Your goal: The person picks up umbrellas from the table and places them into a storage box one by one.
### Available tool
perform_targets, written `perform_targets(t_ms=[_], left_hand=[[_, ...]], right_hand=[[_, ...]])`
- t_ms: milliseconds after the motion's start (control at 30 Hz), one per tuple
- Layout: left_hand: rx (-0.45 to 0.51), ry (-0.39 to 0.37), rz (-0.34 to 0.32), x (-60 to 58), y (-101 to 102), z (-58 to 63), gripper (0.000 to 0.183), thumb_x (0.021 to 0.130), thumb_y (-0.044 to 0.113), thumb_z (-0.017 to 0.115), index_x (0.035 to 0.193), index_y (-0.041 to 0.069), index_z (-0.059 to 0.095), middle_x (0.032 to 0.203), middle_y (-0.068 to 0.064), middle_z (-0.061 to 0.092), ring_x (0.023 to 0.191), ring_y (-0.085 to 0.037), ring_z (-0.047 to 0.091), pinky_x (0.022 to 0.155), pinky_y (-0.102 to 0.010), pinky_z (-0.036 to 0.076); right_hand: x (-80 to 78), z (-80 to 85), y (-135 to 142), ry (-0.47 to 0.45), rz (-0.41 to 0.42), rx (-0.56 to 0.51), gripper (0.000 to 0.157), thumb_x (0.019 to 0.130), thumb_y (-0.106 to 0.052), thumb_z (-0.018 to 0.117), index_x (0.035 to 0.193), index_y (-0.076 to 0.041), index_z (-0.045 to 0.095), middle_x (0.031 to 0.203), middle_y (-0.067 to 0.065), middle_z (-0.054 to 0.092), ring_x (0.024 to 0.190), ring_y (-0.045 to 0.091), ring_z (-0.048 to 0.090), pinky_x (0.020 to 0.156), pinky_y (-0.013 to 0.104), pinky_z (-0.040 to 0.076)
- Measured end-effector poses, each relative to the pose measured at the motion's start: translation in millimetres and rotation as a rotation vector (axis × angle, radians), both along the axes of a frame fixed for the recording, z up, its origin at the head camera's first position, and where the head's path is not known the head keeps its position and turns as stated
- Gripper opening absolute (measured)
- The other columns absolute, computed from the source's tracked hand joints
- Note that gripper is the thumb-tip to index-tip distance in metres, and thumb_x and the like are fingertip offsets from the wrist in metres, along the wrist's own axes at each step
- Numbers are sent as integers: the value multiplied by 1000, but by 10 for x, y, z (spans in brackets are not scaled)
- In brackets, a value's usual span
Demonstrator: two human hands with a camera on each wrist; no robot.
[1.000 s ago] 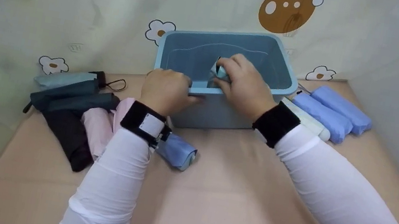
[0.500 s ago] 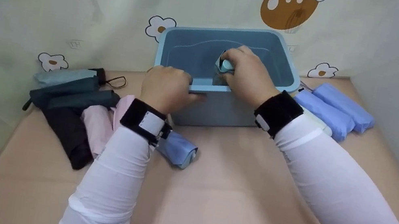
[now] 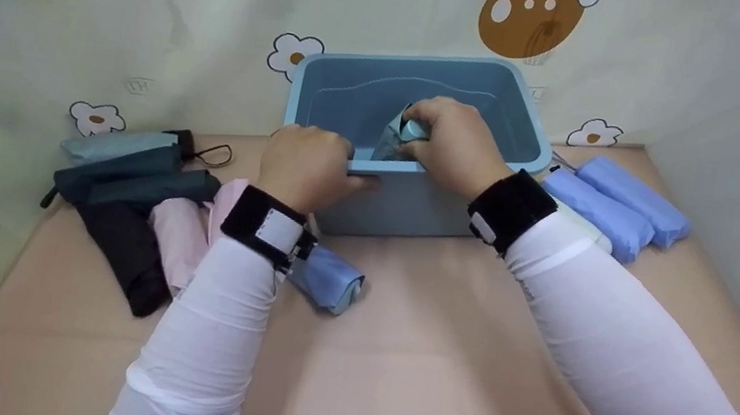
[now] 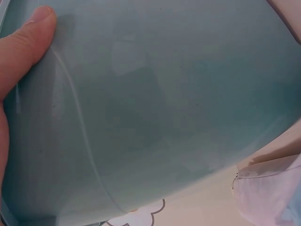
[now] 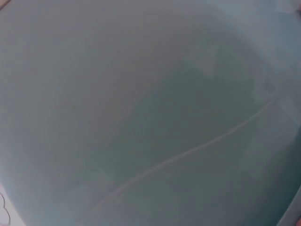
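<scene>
A blue plastic bin [image 3: 409, 203] stands against the patterned backdrop. My left hand [image 3: 305, 164] grips its front rim; in the left wrist view the thumb [image 4: 33, 40] presses on the bin's wall. Inside the opening, just behind that rim, my right hand [image 3: 464, 140] holds a folded grey-green umbrella [image 3: 390, 142] by its light teal handle end. The umbrella tilts, its lower part pointing left and down into the bin, partly hidden by the rim. Bin wall [image 5: 188, 117] fills the right wrist view, where the umbrella cannot be made out.
Left of the bin lie several folded umbrellas: pale green [image 3: 114, 147], dark teal [image 3: 117, 172], black [image 3: 122, 251] and pink [image 3: 175, 230]. A blue umbrella [image 3: 328, 280] lies beside my left wrist. To the right are two periwinkle umbrellas [image 3: 635, 196] and a pale green one [image 3: 583, 226], partly covered by my sleeve.
My right hand shifts slightly within the bin's opening, and the umbrella goes from nearly upright to leaning, its lower end swung left. The left hand keeps its grip on the rim.
</scene>
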State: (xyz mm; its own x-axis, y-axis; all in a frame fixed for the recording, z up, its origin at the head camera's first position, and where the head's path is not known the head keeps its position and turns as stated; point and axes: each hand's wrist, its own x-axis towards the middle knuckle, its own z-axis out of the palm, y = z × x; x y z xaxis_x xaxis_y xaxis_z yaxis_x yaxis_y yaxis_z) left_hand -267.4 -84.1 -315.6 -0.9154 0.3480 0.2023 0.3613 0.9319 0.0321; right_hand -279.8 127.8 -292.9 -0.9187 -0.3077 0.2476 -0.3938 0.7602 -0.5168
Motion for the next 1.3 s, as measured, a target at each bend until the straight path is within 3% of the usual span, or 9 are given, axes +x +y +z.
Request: perform_targets(t_ms=[100,367,567,833,1033,1300], left_hand=[[5,-9,-8,-3,8,-13,58,88,69,72,79,12,73,69,-2,65,66,-26,58,63,-43,47],[10,28,-9,5,6,-12,57,88,67,74,79,10,74,70,-4,68,66,-27,60,64,-45,48],[7,9,-1,7,4,1,58,88,68,73,81,11,75,70,-3,67,67,-26,60,65,-44,47],[4,-27,1,5,-11,4,59,88,69,72,81,11,75,68,-2,64,66,-24,56,63,-40,42],[-4,-33,8,4,-11,10,58,89,68,72,84,11,76,69,-3,65,67,-24,57,63,-40,43],[-3,15,-14,-2,-14,-9,57,88,67,73,71,14,66,66,0,60,65,-25,55,61,-43,42]], right_hand=[[7,18,-18,-57,-58,31,32,96,-17,78,126,-7,75,123,11,70,113,25,64,97,42,53],[-3,71,27,-99,-163,20,28,98,-12,73,125,-5,74,125,13,71,113,27,62,96,44,51],[-18,128,98,-148,-236,37,29,99,-9,70,127,-4,73,124,13,73,115,29,62,104,47,48],[-64,127,106,-231,-176,111,33,101,-17,71,131,-4,73,130,14,73,117,29,67,100,45,56],[-104,90,148,-232,-113,92,33,102,-17,68,133,-8,73,131,12,74,113,26,66,98,43,55],[-111,56,203,-221,-41,45,30,99,-15,71,128,-9,76,124,10,77,111,23,69,92,41,54]])
